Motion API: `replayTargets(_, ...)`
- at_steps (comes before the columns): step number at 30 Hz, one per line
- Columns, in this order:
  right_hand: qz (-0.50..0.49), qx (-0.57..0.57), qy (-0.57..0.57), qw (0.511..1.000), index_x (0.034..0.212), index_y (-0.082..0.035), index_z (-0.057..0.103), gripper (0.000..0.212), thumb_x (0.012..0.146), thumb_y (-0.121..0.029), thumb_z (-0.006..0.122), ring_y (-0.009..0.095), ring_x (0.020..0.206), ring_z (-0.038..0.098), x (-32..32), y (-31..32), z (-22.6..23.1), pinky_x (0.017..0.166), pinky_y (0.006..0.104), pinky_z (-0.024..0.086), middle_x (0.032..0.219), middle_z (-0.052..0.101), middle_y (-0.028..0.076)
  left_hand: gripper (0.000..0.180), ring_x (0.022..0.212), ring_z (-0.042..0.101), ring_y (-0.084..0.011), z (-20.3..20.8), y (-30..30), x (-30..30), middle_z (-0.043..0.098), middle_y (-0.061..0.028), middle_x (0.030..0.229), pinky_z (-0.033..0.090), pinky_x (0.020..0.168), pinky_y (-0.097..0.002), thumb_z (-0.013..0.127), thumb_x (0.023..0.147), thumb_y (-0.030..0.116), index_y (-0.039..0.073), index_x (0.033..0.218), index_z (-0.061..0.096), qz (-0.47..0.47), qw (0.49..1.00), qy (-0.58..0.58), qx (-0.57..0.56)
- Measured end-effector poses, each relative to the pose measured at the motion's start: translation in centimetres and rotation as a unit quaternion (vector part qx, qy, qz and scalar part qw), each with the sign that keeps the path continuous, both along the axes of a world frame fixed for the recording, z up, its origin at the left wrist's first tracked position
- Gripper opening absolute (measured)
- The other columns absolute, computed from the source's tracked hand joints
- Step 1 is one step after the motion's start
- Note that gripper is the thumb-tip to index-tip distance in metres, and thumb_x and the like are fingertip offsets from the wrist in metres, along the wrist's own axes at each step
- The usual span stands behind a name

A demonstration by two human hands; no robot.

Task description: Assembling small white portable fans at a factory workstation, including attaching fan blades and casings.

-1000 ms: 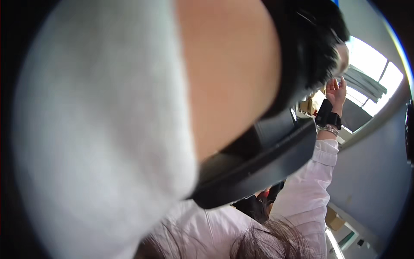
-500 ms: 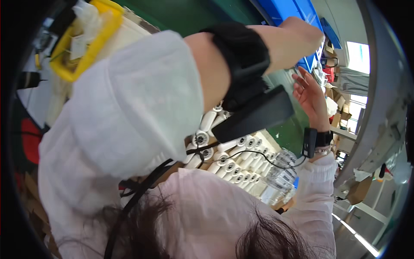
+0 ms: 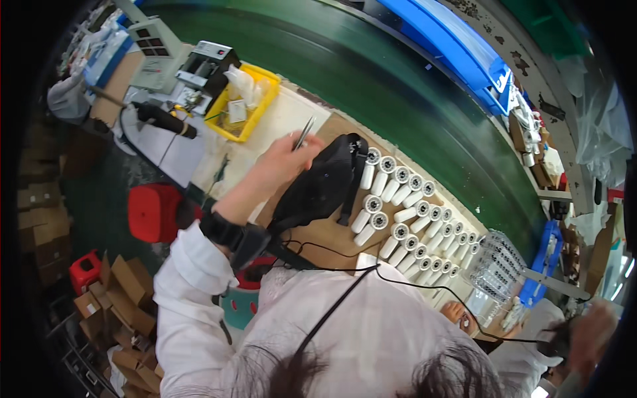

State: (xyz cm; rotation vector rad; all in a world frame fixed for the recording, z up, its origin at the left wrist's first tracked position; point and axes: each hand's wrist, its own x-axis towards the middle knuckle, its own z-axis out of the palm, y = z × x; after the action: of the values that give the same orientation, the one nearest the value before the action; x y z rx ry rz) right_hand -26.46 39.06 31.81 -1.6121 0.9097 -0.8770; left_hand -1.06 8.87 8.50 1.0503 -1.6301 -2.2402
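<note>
My left hand (image 3: 286, 159) is closed around a slim silver tool (image 3: 304, 132), pen-like or tweezer-like, which points up past the fingers. It hovers over the bench beside a black bag (image 3: 322, 182). A black device is strapped to that wrist. Far to the right, my right hand (image 3: 592, 335) is smeared by motion, and its fingers cannot be made out. Right of the bag stand rows of white cylindrical parts (image 3: 398, 189) with round black-and-white ends. Just left of my left hand is a yellow bin (image 3: 268, 99) with plastic bags and small pieces inside.
A green conveyor belt (image 3: 398, 99) runs behind the bench, with blue bins (image 3: 458, 46) beyond it. Clear plastic trays (image 3: 494, 265) are at right, near another person's hand (image 3: 459, 317). A red stool (image 3: 152, 212) and cardboard boxes (image 3: 129, 292) stand on the floor at left.
My left arm has swung from the blue bin at the far right back to the bench at left. My right hand has moved out to the lower right. The view has turned left.
</note>
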Motion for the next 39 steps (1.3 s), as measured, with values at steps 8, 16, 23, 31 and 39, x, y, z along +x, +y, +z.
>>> replayTargets(8, -0.132, -0.036, -0.297, 0.945, 0.093, -0.005, 0.05, 0.017, 0.082, -0.016, 0.057, 0.015, 0.073, 0.048, 4.4, -1.5, -1.2, 0.06, 0.0284, 0.038, 0.085, 0.048, 0.007, 0.02, 0.048, 0.032, -0.0012, -4.4, 8.0, 11.6, 0.045, 0.0059, 0.063, 0.022, 0.043, -0.0162, 0.046, 0.092, 0.022, 0.008, 0.102, 0.056, 0.133, 0.987, -0.076, 0.057)
replayTargets(16, -0.451, -0.011, -0.383, 0.806, 0.092, -0.002, 0.046, 0.022, 0.084, -0.019, 0.056, 0.01, 0.057, 0.041, 12.0, -8.6, -3.9, 0.053, 0.0245, 0.036, 0.071, 0.046, 0.002, 0.03, 0.06, 0.041, -0.0036, -3.7, 3.9, 10.6, 0.049, 0.0025, 0.072, 0.033, 0.055, -0.0173, 0.036, 0.097, 0.028, 0.005, 0.1, 0.056, 0.035, 0.984, 0.126, 0.121)
replayTargets(23, -0.502, 0.21, -0.127, 0.829, 0.111, -0.005, 0.047, 0.027, 0.085, -0.015, 0.049, 0.012, 0.092, 0.05, 25.1, -18.1, -19.7, 0.073, 0.0254, 0.044, 0.098, 0.052, 0.004, 0.033, 0.1, 0.052, -0.0127, -4.0, -1.0, 9.5, 0.051, -0.0056, 0.112, 0.039, 0.089, -0.0261, 0.034, 0.097, 0.026, 0.002, 0.104, 0.056, -0.059, 0.966, 0.243, -0.066)
replayTargets(31, -0.458, 0.279, -0.23, 0.812, 0.098, -0.004, 0.051, 0.015, 0.093, -0.016, 0.044, 0.007, 0.063, 0.049, 29.5, -19.0, -24.1, 0.058, 0.0203, 0.04, 0.071, 0.052, 0.001, 0.031, 0.104, 0.05, -0.0124, -3.8, -3.6, 11.3, 0.049, -0.0054, 0.117, 0.039, 0.09, -0.0259, 0.04, 0.096, 0.022, 0.005, 0.121, 0.049, -0.249, 0.937, 0.125, 0.21)
replayTargets(39, -0.662, 0.213, -0.071, 0.715, 0.094, -0.003, 0.051, 0.017, 0.094, -0.017, 0.041, 0.005, 0.052, 0.043, 25.0, -9.2, -23.7, 0.05, 0.0187, 0.036, 0.061, 0.049, 0.0, 0.05, 0.099, 0.053, -0.0178, -10.4, -3.5, 11.3, 0.054, -0.0112, 0.11, 0.044, 0.086, -0.0309, 0.062, 0.083, 0.028, 0.004, 0.123, 0.045, -0.246, 0.964, -0.016, -0.103)
